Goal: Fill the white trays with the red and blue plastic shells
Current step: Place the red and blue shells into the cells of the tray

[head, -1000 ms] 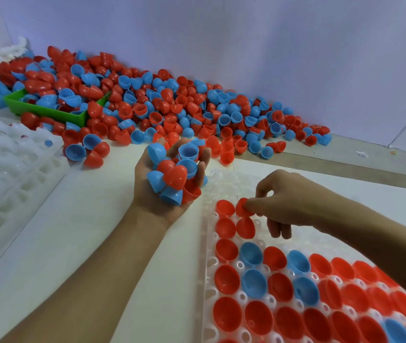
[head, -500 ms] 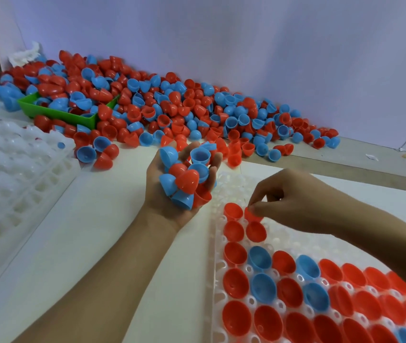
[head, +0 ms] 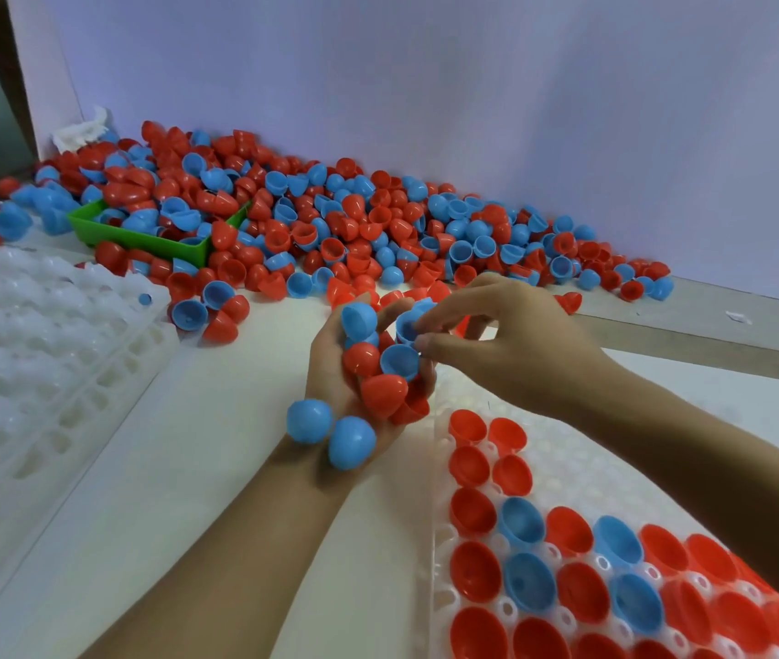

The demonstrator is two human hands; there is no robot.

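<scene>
A white tray [head: 439, 554] is lying at the lower right of the view, its near pockets holding red and blue shells [head: 568, 582] set open side up, with red ones far outnumbering blue. The far part of the tray, past the last two red shells, is showing bare white pockets. Just beyond the tray's far left corner, the left hand [head: 335, 373] is turned palm up and cupping a handful [head: 378, 373] of red and blue shells, its fingers curling around the heap. Two blue shells [head: 330, 432] are sitting dome outward at the heel of that palm, by the wrist; whether they are resting there or slipping off cannot be told. The right hand [head: 515, 354] is reaching across from the tray's side to the handful, its thumb and fingertips pinching a blue shell [head: 408, 325] at the top of the heap, while its other fingers are spreading loosely. Both forearms are bare and are running down toward the bottom of the view. All of this is resting on a white table [head: 216, 468]. Left of the tray, across a stretch of table, a stack of white trays [head: 35, 373] is standing, with one small blue bit lying on its top. Beyond the tray, a long loose pile [head: 378, 221] of red and blue shells is lying along a pale lilac wall [head: 473, 88]. A green bin [head: 140, 240] is sitting half buried in the pile's left end, itself holding shells.
</scene>
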